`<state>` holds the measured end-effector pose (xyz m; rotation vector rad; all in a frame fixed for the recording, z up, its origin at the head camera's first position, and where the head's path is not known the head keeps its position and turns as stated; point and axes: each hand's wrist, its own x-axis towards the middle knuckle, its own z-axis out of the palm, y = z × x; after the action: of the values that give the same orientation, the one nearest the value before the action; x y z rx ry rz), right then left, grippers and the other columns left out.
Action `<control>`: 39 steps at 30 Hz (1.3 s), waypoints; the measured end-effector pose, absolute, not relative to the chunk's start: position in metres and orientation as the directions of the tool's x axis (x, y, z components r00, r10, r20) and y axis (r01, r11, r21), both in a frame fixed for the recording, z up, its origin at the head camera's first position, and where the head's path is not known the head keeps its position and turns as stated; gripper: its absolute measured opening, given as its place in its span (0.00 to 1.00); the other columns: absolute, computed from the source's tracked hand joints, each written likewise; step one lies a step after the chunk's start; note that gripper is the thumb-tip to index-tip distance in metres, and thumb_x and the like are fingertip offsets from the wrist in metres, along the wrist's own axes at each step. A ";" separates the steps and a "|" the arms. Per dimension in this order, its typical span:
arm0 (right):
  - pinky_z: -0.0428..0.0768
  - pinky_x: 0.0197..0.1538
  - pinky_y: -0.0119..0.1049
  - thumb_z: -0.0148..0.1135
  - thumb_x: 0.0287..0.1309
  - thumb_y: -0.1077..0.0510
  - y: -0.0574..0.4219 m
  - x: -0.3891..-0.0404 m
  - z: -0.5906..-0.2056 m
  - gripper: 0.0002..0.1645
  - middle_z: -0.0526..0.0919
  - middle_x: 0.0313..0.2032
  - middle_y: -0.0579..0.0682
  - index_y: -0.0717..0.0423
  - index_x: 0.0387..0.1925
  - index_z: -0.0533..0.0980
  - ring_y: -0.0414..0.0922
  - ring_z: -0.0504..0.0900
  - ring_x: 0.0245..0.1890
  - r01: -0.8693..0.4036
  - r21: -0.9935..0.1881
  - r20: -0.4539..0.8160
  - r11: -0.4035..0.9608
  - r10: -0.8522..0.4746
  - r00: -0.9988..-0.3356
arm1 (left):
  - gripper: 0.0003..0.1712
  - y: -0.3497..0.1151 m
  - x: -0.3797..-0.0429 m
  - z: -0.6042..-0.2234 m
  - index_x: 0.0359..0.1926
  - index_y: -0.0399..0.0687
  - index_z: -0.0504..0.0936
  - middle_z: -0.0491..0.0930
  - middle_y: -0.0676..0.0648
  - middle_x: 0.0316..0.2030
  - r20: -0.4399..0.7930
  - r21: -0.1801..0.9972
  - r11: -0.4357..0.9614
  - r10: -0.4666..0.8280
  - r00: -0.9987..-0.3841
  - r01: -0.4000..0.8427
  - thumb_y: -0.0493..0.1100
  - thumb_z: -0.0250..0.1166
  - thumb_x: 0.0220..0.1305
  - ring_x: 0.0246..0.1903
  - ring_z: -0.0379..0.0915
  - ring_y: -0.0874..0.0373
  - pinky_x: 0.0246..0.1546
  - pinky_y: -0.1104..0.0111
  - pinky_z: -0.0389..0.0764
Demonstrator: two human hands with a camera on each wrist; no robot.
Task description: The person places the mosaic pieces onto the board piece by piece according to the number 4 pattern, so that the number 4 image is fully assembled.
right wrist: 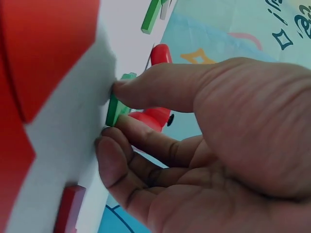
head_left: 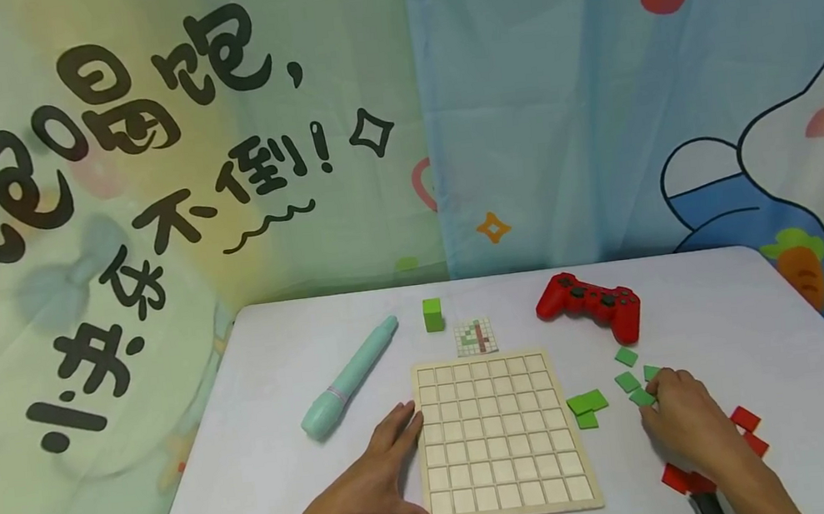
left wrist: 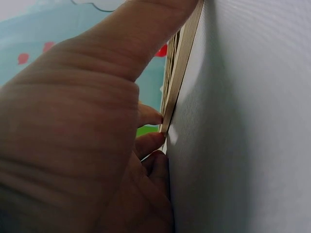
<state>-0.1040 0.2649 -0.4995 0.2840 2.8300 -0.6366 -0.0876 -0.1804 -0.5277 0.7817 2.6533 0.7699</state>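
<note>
A wooden grid board (head_left: pixel 503 448) with square cells lies flat on the table. My left hand (head_left: pixel 379 482) rests along its left edge, thumb at the near corner and fairly straight fingers spread farther up the side. In the left wrist view, fingertips (left wrist: pixel 154 138) touch the board's edge (left wrist: pixel 180 73). To the right of the board, my right hand (head_left: pixel 689 420) pinches a small green square tile (right wrist: pixel 115 108) between thumb and forefinger, close over the table. More green tiles (head_left: pixel 627 383) lie around its fingertips, and red tiles (head_left: pixel 676 478) lie near its wrist.
Beside the board's right edge are several green tiles (head_left: pixel 587 402). Behind it are a small pattern card (head_left: pixel 475 337) and a green block (head_left: pixel 433 315). A red game controller (head_left: pixel 590 303) lies at the back right, a mint-coloured wand-like object (head_left: pixel 350 381) at the left.
</note>
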 end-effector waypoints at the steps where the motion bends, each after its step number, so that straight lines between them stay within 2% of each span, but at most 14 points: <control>1: 0.84 0.56 0.63 0.68 0.65 0.61 0.264 -0.105 -0.499 0.27 0.74 0.50 0.74 0.78 0.56 0.71 0.64 0.75 0.49 0.232 -0.404 -0.252 0.885 0.136 -0.958 | 0.85 -0.180 -0.089 -0.527 0.87 0.49 0.49 0.43 0.44 0.87 -0.100 0.562 0.711 0.565 -0.819 0.422 0.71 0.86 0.34 0.87 0.39 0.43 0.82 0.48 0.63; 5: 0.86 0.56 0.60 0.70 0.63 0.62 0.263 -0.108 -0.497 0.27 0.75 0.49 0.72 0.76 0.55 0.72 0.60 0.76 0.47 0.217 -0.441 -0.245 0.871 0.115 -0.963 | 0.85 -0.180 -0.090 -0.527 0.87 0.50 0.49 0.42 0.44 0.87 -0.112 0.585 0.704 0.561 -0.820 0.402 0.71 0.86 0.35 0.87 0.40 0.43 0.82 0.49 0.63; 9: 0.89 0.49 0.50 0.72 0.62 0.62 0.263 -0.111 -0.491 0.24 0.77 0.44 0.65 0.73 0.53 0.73 0.53 0.77 0.42 0.178 -0.487 -0.236 0.855 0.068 -0.969 | 0.84 -0.180 -0.089 -0.527 0.87 0.49 0.49 0.42 0.44 0.87 -0.114 0.585 0.701 0.569 -0.814 0.408 0.73 0.84 0.36 0.87 0.41 0.42 0.82 0.50 0.64; 13: 0.84 0.40 0.34 0.71 0.62 0.62 0.260 -0.107 -0.484 0.22 0.79 0.41 0.57 0.69 0.53 0.74 0.48 0.77 0.42 0.095 -0.558 -0.179 0.824 -0.007 -0.984 | 0.84 -0.179 -0.086 -0.526 0.87 0.48 0.49 0.42 0.44 0.87 -0.126 0.576 0.707 0.571 -0.811 0.409 0.73 0.84 0.36 0.87 0.41 0.42 0.81 0.50 0.64; 16: 0.78 0.37 0.29 0.70 0.62 0.62 0.252 -0.109 -0.476 0.22 0.79 0.42 0.55 0.67 0.53 0.73 0.47 0.76 0.43 0.027 -0.597 -0.134 0.801 -0.066 -0.989 | 0.84 -0.179 -0.085 -0.525 0.87 0.47 0.49 0.42 0.44 0.87 -0.126 0.572 0.709 0.572 -0.810 0.412 0.73 0.84 0.37 0.86 0.41 0.42 0.81 0.50 0.64; 24: 0.78 0.39 0.35 0.68 0.63 0.63 0.216 -0.137 -0.461 0.15 0.79 0.43 0.54 0.61 0.48 0.73 0.45 0.78 0.42 -0.185 -0.592 -0.035 0.785 -0.254 -0.967 | 0.84 -0.178 -0.086 -0.524 0.86 0.47 0.49 0.42 0.43 0.87 -0.122 0.575 0.709 0.568 -0.814 0.409 0.71 0.85 0.36 0.86 0.41 0.41 0.80 0.48 0.65; 32: 0.75 0.39 0.33 0.66 0.63 0.66 0.190 -0.175 -0.478 0.13 0.74 0.41 0.51 0.59 0.45 0.72 0.42 0.73 0.39 -0.303 -0.562 -0.102 0.770 -0.428 -0.898 | 0.84 -0.174 -0.090 -0.530 0.87 0.49 0.49 0.42 0.44 0.87 -0.122 0.578 0.707 0.569 -0.813 0.408 0.71 0.85 0.36 0.87 0.41 0.43 0.82 0.51 0.64; 39: 0.72 0.41 0.34 0.64 0.62 0.69 0.169 -0.195 -0.480 0.11 0.73 0.39 0.50 0.59 0.42 0.71 0.42 0.69 0.38 -0.445 -0.517 -0.068 0.732 -0.553 -0.831 | 0.83 -0.178 -0.088 -0.528 0.87 0.49 0.50 0.42 0.46 0.87 -0.118 0.553 0.723 0.560 -0.820 0.414 0.70 0.87 0.35 0.87 0.41 0.45 0.82 0.53 0.64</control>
<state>-0.1953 0.1685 -0.4798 -0.7936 2.7175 -0.7284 -0.0882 -0.1782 -0.5283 0.7666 2.6512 0.7548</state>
